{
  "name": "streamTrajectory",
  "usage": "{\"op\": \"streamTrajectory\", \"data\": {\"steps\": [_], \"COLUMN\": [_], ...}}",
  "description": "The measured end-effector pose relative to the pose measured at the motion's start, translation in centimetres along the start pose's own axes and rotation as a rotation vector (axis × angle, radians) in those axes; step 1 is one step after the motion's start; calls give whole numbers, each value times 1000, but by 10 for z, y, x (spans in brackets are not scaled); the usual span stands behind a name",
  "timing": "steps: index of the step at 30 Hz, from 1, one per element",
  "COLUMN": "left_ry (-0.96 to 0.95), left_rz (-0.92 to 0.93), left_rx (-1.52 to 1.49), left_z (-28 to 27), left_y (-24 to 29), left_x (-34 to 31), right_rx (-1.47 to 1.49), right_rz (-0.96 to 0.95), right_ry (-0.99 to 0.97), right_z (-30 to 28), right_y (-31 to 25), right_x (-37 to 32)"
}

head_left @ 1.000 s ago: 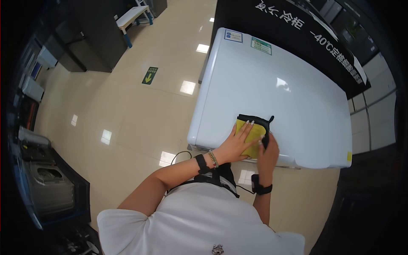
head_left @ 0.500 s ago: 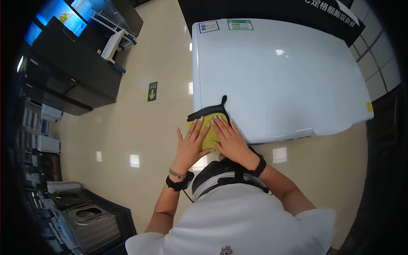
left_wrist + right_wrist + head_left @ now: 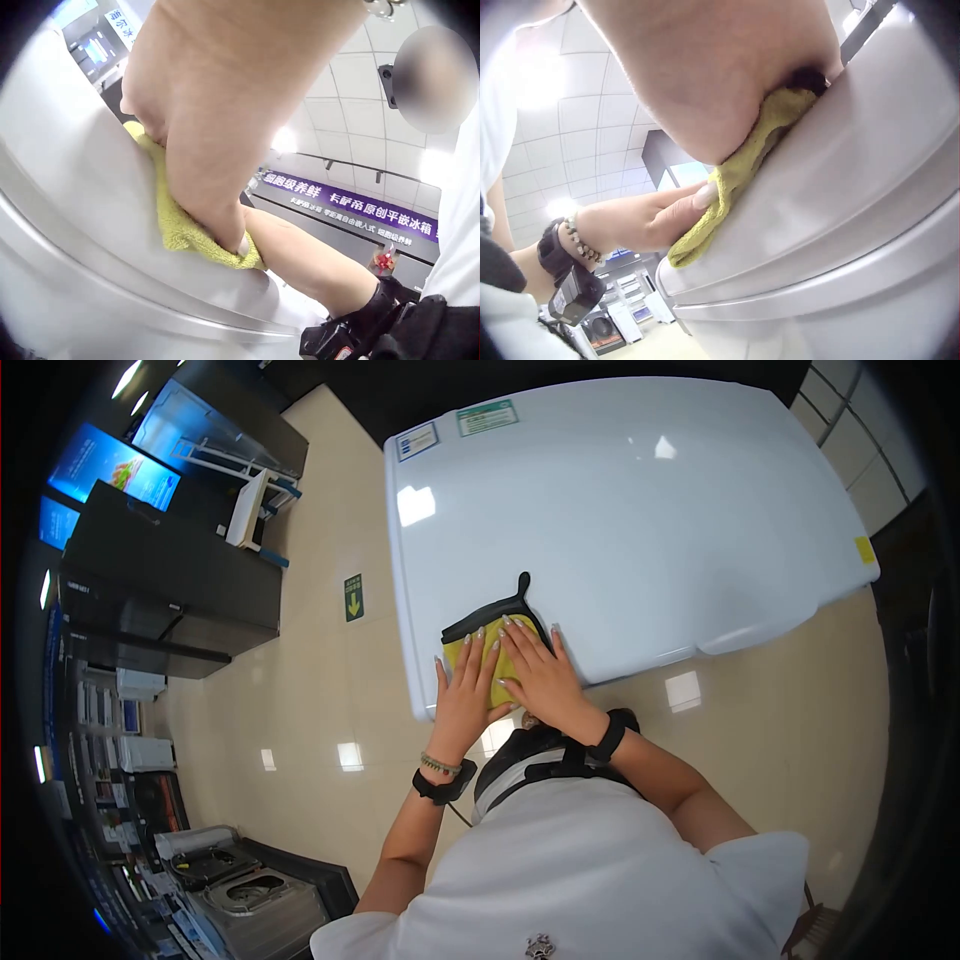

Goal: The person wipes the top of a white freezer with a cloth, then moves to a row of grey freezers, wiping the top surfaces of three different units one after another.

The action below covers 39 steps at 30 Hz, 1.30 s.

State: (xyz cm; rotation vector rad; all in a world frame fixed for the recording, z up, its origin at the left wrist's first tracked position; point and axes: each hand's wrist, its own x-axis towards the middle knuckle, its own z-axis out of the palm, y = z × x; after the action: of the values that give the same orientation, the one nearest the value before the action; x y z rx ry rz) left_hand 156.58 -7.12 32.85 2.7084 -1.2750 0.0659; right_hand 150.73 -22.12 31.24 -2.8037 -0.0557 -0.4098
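A: so where's the yellow cloth (image 3: 483, 622) on that white freezer lid (image 3: 640, 530)?
B: near left corner of the lid, black trim facing its far side. Left hand (image 3: 462, 705) and right hand (image 3: 550, 695) both press on it, fingers spread
A: and the green-edged label (image 3: 488, 417)?
B: lid's far edge, towards its left corner

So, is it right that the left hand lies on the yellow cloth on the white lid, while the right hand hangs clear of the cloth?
Not quite: the head view shows the right hand on the yellow cloth too, beside the left hand. The cloth is indeed on the white lid, under the left hand.
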Motion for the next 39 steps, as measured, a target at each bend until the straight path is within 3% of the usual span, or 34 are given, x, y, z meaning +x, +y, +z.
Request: {"op": "streamTrajectory", "data": {"steps": [4,10,14,21,25,31,37,39], "left_ry": [-18,-32,37,126,257,220,116,108], "left_rz": [67,312,395,308,171,75,66,-72], "left_rx": [-5,-144,-258,-336,-315,-295,-371,-276], "left_z": [10,23,42,63,83,74,50,39], "left_y": [56,144,208,270,281,283,245,241], "left_x": [38,107,152,205,220,209,126,98], "right_rx": [-16,-127,-151,-123,-124,-142,-149,-163], "right_rz": [88,211,300,340,260,196,106,45], "right_ry": [-8,-20,-40,-64,-241,-387,-271,-203], "right_z": [-34,-80,-122,-150,-159,-167,-138,-122], "right_y": [54,143,203,283,318,316,230,202], "right_x": [-28,-78,-103,-105,-74,-58,-95,-100]}}
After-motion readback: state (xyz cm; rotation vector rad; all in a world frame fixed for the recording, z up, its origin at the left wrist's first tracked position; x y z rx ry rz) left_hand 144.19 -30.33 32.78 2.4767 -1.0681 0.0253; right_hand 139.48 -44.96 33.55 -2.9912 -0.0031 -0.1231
